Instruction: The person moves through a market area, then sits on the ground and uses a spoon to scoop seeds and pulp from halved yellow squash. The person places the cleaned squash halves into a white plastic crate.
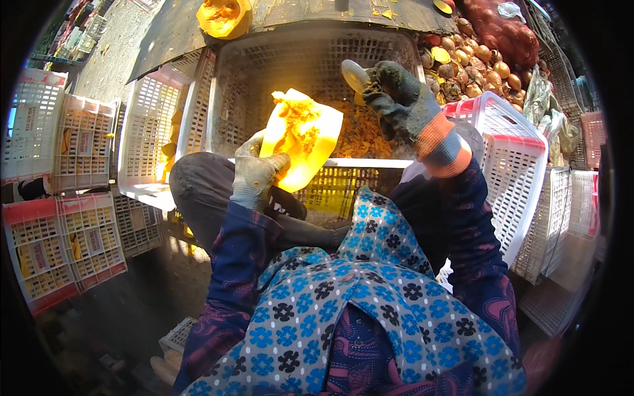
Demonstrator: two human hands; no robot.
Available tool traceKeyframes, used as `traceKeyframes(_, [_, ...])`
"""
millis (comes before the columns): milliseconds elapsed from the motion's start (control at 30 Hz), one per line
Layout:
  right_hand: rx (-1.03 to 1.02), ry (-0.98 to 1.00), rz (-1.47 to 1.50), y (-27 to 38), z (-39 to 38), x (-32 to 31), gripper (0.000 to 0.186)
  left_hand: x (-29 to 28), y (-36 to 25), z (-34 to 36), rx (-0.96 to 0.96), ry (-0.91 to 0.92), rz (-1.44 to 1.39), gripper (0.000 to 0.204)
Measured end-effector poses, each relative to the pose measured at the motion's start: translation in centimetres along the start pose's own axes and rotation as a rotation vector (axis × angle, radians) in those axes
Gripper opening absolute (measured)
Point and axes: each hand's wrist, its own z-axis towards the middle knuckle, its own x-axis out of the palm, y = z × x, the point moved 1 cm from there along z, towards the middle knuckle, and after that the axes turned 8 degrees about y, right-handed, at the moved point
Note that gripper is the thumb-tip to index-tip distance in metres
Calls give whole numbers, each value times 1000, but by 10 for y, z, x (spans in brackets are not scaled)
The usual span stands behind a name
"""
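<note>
My left hand (254,171), in a pale knitted glove, grips a piece of pumpkin (316,135) by its lower left edge. Stringy orange pulp clings to its inner side, which is turned up into the sunlight. To the right of it and apart, my right hand (399,99) wears a dark grey glove with an orange cuff and is closed around a spoon (356,75); only the pale rounded bowl shows, its handle hidden in the fist. Below both hands stands a white plastic crate (228,79) with orange pulp and scraps (363,132) at the bottom.
A cut pumpkin (224,18) sits on the dark board (290,14) beyond the crate. Onions (482,66) lie heaped at the far right beside a red mesh sack (505,30). A white crate (148,125) stands left, a red-rimmed crate (512,165) right, with stacked crates (86,142) farther left.
</note>
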Motion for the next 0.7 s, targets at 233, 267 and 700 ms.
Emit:
traceKeyframes(233, [242,78,70,-48,67,39,9,-26,-37,22,-45,251,25,54])
traceKeyframes(267, [319,46,90,-55,68,37,7,-26,-42,25,-7,240,74,50])
traceKeyframes(700, [361,-329,130,-71,59,67,33,32,-4,10,177,-331,-988,45])
